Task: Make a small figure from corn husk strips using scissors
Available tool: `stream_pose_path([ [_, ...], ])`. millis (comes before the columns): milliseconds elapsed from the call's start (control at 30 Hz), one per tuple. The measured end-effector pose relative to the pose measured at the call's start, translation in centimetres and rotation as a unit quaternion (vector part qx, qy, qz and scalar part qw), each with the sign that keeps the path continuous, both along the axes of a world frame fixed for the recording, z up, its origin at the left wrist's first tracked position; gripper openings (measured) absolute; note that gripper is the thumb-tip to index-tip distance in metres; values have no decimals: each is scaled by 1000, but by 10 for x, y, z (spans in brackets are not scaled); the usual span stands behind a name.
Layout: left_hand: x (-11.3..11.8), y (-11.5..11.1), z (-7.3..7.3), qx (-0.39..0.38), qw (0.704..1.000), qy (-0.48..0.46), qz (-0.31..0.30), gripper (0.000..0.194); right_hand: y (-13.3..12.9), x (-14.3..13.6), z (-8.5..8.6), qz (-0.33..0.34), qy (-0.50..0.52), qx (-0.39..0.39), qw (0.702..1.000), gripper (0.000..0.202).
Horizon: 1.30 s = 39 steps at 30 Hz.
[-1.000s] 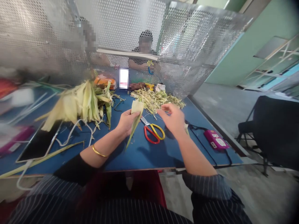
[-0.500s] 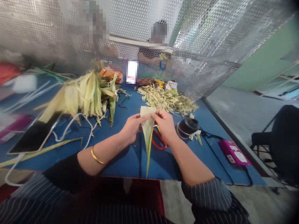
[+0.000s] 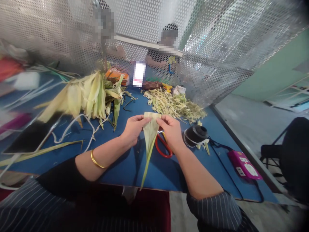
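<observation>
A purple packet [image 3: 245,165], contents hidden, lies right of a black spool [image 3: 196,134]; the left hand [image 3: 132,130] and right hand [image 3: 172,130] pinch a pale husk [image 3: 150,132] above the blue table [image 3: 120,167], partly hiding scissors [image 3: 166,156].

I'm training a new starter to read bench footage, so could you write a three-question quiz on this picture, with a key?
1. Open question: What are the left hand and the right hand both holding?
2. True or false: The heap of husk scraps lies between the right hand and the perforated screen.
3. Fill the gap: The bangle up the arm from the left hand is ____ in colour.

Key:
1. A piece of corn husk.
2. True.
3. Gold.
</observation>
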<state>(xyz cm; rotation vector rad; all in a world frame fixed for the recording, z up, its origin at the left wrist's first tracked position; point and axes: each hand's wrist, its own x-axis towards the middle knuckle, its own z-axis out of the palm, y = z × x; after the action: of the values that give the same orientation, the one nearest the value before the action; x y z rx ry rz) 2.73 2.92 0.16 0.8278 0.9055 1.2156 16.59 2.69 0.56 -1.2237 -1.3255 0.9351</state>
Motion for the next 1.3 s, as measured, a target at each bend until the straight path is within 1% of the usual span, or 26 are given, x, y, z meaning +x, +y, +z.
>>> stream_pose_path([
  [133, 0, -1, 0, 2, 1000, 10, 13, 20, 0, 1, -1, 24, 12, -1, 1000, 21],
  [233, 0, 0, -2, 18, 999, 32, 23, 21, 1, 1, -3, 19, 14, 12, 1000, 18],
  [300, 0, 1, -4, 25, 999, 31, 12, 22, 1, 1, -3, 7, 14, 20, 1000, 15],
  [400, 1, 1, -5, 33, 999, 13, -11, 25, 0, 0, -2, 15, -10, 13, 1000, 14],
  [467, 1, 1, -5, 42, 999, 15, 1, 24, 0, 0, -3, 29, -30, 9, 999, 14],
  [567, 1, 0, -3, 48, 998, 44, 18, 24, 1, 0, -4, 27, -35, 23, 999, 13],
  [700, 0, -1, -1, 60, 994, 87, 3, 23, 3, 2, -5, 19, -29, 46, 998, 18],
  [900, -1, 1, -2, 71, 989, 127, 0, 25, 2, 4, -4, 20, -85, 61, 994, 15],
  [1000, -1, 1, -4, 98, 983, 156, 14, 24, 2, 4, -3, 16, -93, 69, 993, 15],
  [1167, -2, 2, -4, 149, 964, 215, 40, 20, 2, 4, -3, 14, -98, 59, 993, 14],
  [1300, -2, 1, -1, 156, 960, 230, 45, 18, 1, 4, -4, 17, -114, 71, 991, 12],
])
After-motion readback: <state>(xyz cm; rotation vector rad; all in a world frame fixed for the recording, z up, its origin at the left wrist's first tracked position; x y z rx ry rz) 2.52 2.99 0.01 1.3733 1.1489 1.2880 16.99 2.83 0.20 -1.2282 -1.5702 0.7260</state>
